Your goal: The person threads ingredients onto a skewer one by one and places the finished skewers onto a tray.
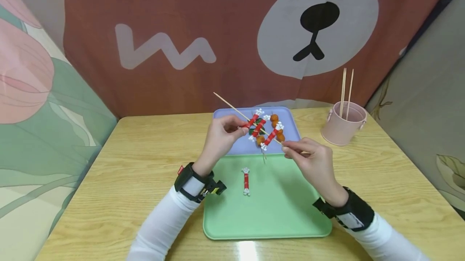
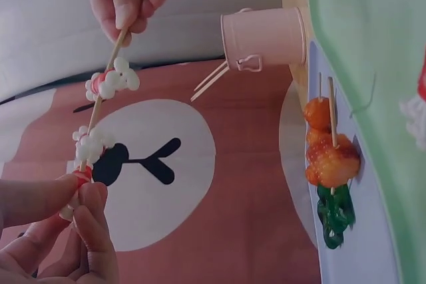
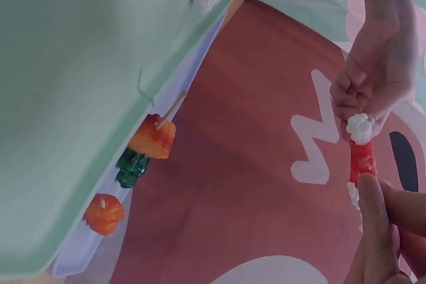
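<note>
A wooden skewer (image 1: 229,103) slants above the trays, threaded crosswise through several red sticks with white knobby ends, one of them a middle red stick (image 1: 259,127). My left hand (image 1: 225,134) pinches the red stick nearest the skewer's far-left end between thumb and fingers. With thumb and fingertips, my right hand (image 1: 312,158) grips the skewer's lower right end. In the left wrist view, white knobs (image 2: 93,144) show between the two hands. Below, a loose red stick (image 1: 246,182) lies on the green tray (image 1: 287,212).
Behind the green tray, a purple tray (image 1: 236,148) holds skewered orange balls (image 1: 274,120) and dark green pieces (image 2: 335,214). To the right stands a pink bucket (image 1: 338,132) with several bare skewers (image 1: 343,91). A printed cloth (image 1: 174,87) hangs behind the wooden table (image 1: 152,152).
</note>
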`<state>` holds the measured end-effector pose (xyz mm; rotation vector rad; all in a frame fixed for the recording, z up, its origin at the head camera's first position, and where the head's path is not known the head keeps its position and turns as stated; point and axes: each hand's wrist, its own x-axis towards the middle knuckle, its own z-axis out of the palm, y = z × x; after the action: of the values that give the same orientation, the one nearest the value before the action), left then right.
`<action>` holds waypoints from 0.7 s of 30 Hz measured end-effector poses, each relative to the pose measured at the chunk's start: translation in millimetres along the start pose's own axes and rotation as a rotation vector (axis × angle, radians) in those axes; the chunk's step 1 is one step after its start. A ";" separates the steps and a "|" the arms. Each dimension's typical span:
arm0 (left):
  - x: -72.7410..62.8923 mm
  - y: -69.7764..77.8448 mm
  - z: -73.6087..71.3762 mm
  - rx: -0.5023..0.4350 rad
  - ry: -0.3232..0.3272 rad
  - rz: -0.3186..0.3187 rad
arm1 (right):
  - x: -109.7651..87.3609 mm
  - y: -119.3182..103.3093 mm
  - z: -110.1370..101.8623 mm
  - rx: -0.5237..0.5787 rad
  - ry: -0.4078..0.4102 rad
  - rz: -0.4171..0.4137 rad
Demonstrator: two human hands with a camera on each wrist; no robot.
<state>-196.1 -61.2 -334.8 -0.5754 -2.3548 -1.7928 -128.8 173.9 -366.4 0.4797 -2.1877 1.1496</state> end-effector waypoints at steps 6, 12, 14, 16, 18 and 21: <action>-0.1 1.0 -2.7 0.012 0.011 0.004 | -0.2 -1.9 2.0 -0.019 -0.027 0.015; 0.0 3.5 -1.4 0.019 0.018 0.009 | -1.9 -3.2 1.4 -0.050 -0.069 0.053; -0.1 3.8 -0.3 0.018 0.009 0.010 | -2.5 -3.6 0.6 -0.069 -0.083 0.064; -0.1 4.0 0.6 0.022 -0.007 0.016 | -2.3 -3.7 -0.8 -0.080 -0.086 0.070; 0.1 4.2 1.0 0.034 -0.027 0.027 | -1.5 -2.6 -2.6 -0.087 -0.078 0.068; -0.5 3.2 0.8 0.088 -0.051 0.034 | -0.5 1.7 -6.1 -0.095 -0.055 0.070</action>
<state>-194.3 -59.8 -332.3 -0.6522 -2.4281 -1.6703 -127.2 180.0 -365.2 0.4014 -2.3112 1.0746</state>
